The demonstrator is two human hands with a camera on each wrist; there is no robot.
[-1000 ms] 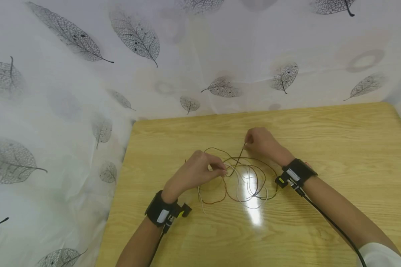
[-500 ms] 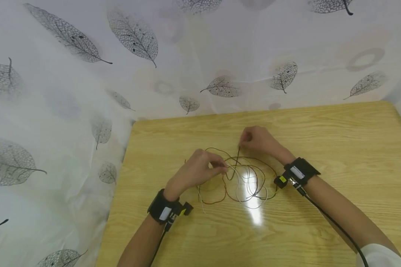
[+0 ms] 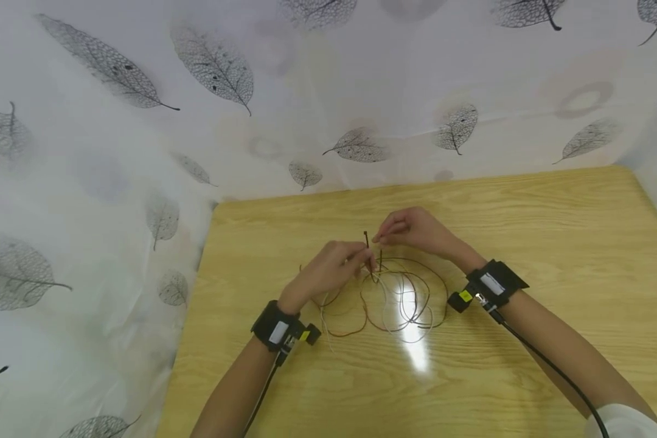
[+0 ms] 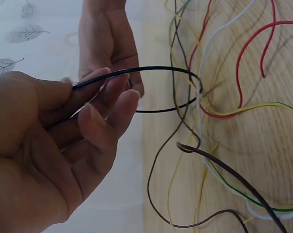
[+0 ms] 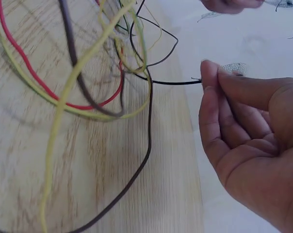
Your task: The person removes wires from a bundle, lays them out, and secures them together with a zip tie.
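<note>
A thin black cable tie (image 3: 365, 238) bends in a U round a loose bunch of coloured wires (image 3: 410, 298); its small square head stands up above the left fingers. My left hand (image 3: 331, 271) pinches one side of it. Close by on the right, my right hand (image 3: 416, 231) pinches the other end between thumb and forefinger, clearest in the right wrist view, where the tie (image 5: 178, 83) runs straight from the wires to the fingertips. In the left wrist view, its curve (image 4: 161, 69) passes from the left fingers round the wires and back towards the right hand (image 4: 110, 43).
Brown, red (image 4: 239, 63), yellow (image 5: 64, 97), white and green wires lie in wide loops on the wooden table (image 3: 525, 243). Behind it hangs a white leaf-patterned cloth (image 3: 306, 91). Each wrist wears a black camera band (image 3: 495, 285) with a cable.
My right hand has moved left, close to the left hand. The left hand has shifted slightly right, and the cable tie's head now shows upright above its fingers.
</note>
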